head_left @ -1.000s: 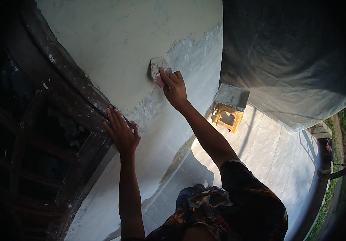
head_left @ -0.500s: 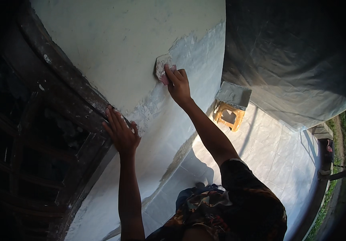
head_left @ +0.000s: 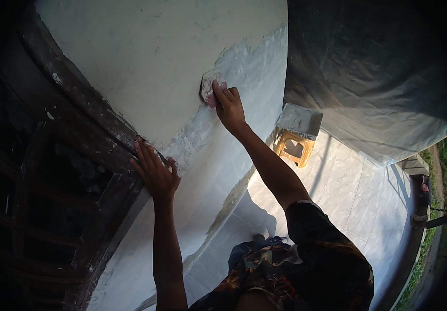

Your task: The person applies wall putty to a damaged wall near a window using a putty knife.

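Note:
My right hand (head_left: 228, 106) pinches a small flat putty scraper (head_left: 211, 89), pinkish and smeared with white filler. It lies against the pale wall (head_left: 130, 67), at the border between the bare cream surface and a whiter skim of putty (head_left: 249, 78). Lower and to the left, my left hand (head_left: 156, 171) rests with its fingers spread on the edge of a dark wooden frame (head_left: 99, 111), where the frame meets the wall. White flecks mark its fingers. Rough putty (head_left: 182, 147) shows on the wall beside that hand.
A grey putty-stained tray or box (head_left: 300, 122) sits on a yellow plastic stool (head_left: 293, 149) by the wall's base. Dark sheeting (head_left: 368, 78) hangs on the right above a pale tiled floor (head_left: 337, 192). Grass lies past the floor's right edge.
The view has shifted very slightly. Both hands stay at nearly the same spots, with the scraper still in the right one.

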Demonstrator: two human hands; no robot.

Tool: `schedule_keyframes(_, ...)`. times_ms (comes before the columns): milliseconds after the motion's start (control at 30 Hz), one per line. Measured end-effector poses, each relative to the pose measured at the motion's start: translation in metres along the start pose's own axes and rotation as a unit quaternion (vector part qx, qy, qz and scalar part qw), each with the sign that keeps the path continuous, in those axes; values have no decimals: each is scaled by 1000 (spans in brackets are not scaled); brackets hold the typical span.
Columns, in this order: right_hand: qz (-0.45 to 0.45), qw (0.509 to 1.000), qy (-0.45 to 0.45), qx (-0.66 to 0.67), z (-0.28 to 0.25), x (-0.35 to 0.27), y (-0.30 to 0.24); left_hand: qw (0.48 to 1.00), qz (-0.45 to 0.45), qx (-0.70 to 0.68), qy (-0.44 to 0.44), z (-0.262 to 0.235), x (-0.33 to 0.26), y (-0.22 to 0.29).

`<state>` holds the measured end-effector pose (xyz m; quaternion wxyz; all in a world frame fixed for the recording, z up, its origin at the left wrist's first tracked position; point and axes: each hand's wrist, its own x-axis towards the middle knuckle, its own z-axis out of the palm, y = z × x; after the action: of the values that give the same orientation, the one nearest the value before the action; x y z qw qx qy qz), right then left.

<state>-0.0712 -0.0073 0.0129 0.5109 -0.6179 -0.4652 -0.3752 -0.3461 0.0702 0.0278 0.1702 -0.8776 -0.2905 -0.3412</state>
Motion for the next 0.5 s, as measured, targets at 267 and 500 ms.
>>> schedule_keyframes(267, 50, 998, 23, 27, -19, -55, -6, 1000, 5, 10, -8, -4, -3, -2)
schedule_keyframes(500, 11, 999, -23, 27, -4, -11, -3, 1000, 9, 0, 4, -1, -1, 1)
